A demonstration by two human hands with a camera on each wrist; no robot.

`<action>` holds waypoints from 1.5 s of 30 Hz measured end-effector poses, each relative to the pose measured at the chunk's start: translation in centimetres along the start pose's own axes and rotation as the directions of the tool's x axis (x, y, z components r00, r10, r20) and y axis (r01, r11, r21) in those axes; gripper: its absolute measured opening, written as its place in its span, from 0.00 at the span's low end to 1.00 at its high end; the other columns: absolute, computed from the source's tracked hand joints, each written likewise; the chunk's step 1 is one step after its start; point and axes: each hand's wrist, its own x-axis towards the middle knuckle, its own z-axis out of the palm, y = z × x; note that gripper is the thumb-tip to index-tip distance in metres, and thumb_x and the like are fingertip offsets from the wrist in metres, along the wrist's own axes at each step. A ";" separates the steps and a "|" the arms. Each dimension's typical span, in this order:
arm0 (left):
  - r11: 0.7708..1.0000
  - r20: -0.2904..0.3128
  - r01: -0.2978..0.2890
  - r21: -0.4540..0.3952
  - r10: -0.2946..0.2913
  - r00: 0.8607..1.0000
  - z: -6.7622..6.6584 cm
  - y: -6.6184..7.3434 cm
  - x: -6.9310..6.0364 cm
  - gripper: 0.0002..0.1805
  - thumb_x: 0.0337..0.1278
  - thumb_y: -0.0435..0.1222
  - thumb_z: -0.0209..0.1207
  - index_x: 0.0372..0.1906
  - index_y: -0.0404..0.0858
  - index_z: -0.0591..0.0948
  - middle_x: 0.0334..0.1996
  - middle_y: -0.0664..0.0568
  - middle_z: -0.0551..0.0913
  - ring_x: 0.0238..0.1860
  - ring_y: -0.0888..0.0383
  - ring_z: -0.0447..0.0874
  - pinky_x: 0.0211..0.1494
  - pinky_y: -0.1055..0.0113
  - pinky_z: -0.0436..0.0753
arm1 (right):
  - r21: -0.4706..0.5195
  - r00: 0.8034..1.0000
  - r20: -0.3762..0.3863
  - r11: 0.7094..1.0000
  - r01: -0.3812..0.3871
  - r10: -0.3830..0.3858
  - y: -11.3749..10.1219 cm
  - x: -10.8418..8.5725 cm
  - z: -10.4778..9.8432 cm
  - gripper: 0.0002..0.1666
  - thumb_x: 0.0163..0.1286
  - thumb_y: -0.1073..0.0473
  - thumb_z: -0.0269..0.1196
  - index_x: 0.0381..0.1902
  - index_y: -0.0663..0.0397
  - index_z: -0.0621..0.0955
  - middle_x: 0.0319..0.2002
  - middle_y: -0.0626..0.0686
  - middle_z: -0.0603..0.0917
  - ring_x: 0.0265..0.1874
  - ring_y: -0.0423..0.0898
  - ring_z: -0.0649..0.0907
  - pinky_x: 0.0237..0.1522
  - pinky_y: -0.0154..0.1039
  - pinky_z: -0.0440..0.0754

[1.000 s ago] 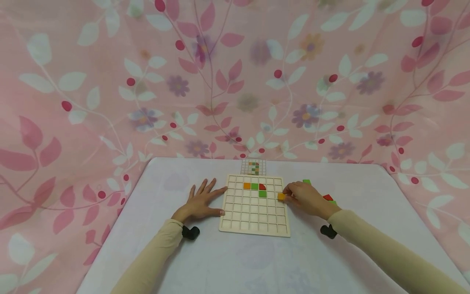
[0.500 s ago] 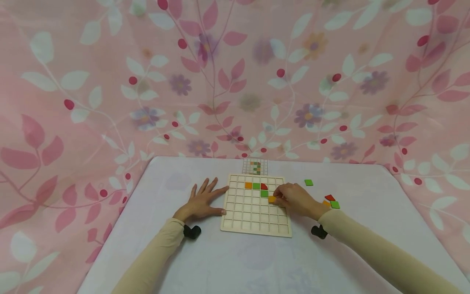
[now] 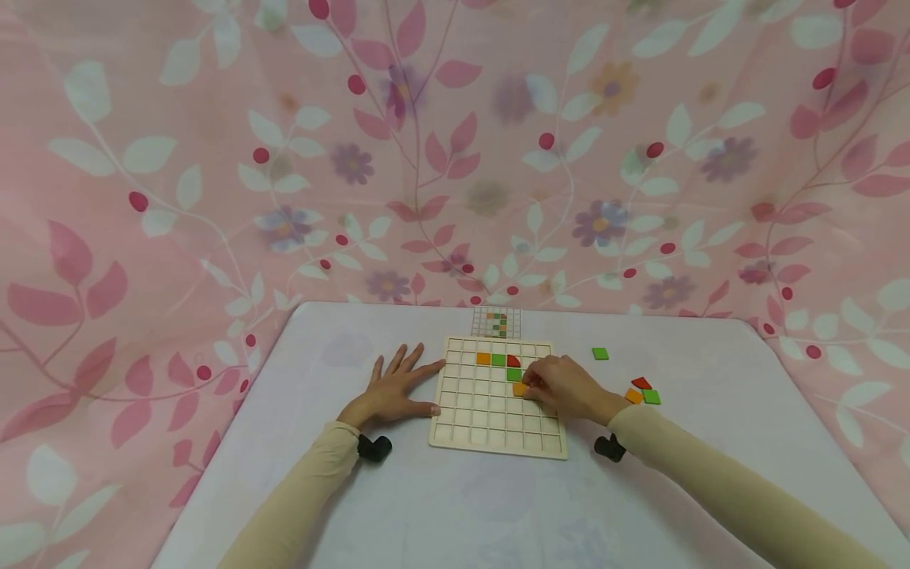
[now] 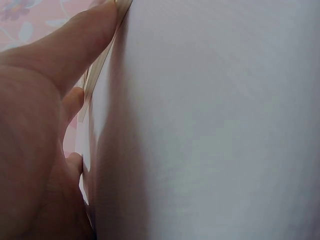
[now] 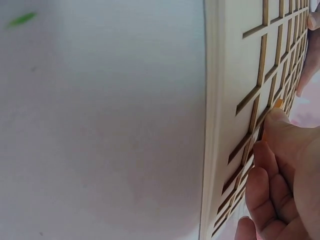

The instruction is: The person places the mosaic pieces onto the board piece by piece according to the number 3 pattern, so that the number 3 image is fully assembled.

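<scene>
A pale wooden grid board [image 3: 469, 435] lies on the white table. In its upper part sit an orange square [image 3: 483, 359], a green square [image 3: 498, 359], a red quarter-round piece [image 3: 513, 361] and, below the red one, another green square [image 3: 514, 374]. My right hand [image 3: 569, 387] pinches an orange square [image 3: 520, 390] just under that lower green one; the fingers partly cover it. In the right wrist view, only a sliver of orange [image 5: 278, 103] shows by the thumb. My left hand [image 3: 391, 395] lies with fingers spread, touching the board's left edge.
Right of the board lie a green square [image 3: 600, 353], a red piece [image 3: 641, 382], an orange square [image 3: 633, 396] and another green square [image 3: 651, 397]. A printed grid card [image 3: 496, 322] with a coloured pattern stands behind the board.
My right hand has moved left from the board's right edge with the orange square, to below the lower green square. The loose pieces at right came into fuller view. My left hand stays on the edge.
</scene>
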 end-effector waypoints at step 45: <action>1.000 0.027 0.018 -0.007 -0.018 0.999 -1.1 1.4 -0.4 0.50 0.59 0.67 0.67 0.84 0.61 0.63 0.88 0.44 0.42 0.87 0.36 0.30 0.80 0.25 0.29 | 0.185 0.996 -0.088 0.983 -0.004 0.021 0.3 0.8 0.5 0.10 0.61 0.48 0.81 0.35 0.44 0.92 0.28 0.36 0.88 0.29 0.34 0.80 0.37 0.31 0.82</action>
